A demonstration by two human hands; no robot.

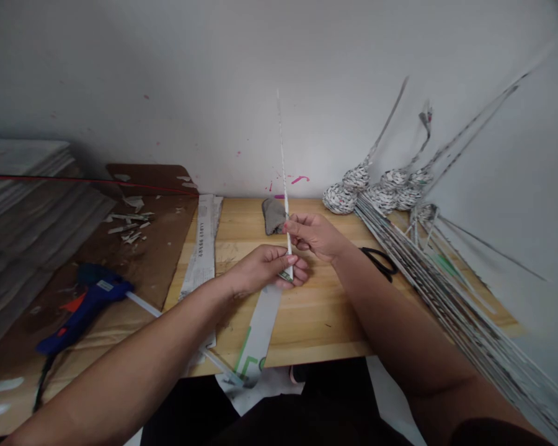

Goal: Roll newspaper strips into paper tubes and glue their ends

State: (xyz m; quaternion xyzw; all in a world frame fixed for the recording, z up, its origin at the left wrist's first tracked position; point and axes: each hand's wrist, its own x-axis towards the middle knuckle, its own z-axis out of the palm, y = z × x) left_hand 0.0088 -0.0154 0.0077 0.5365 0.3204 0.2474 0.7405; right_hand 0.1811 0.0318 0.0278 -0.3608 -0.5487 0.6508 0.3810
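Note:
Above the middle of the wooden table (316, 322), both of my hands hold a thin rolled paper stick (283, 167) that points up and slightly away. My left hand (265, 267) pinches its lower end, where a flat paper strip (259, 334) trails down over the table's front edge. My right hand (314, 235) is closed around the stick a little higher up.
A blue glue gun (86, 303) lies on brown cardboard (139, 272) at the left, beside paper scraps and a stack of sheets. Black scissors (380, 260), a long bundle of rolled paper sticks (451, 303) and several coiled paper balls (372, 189) sit right. A grey cloth (273, 215) lies by the wall.

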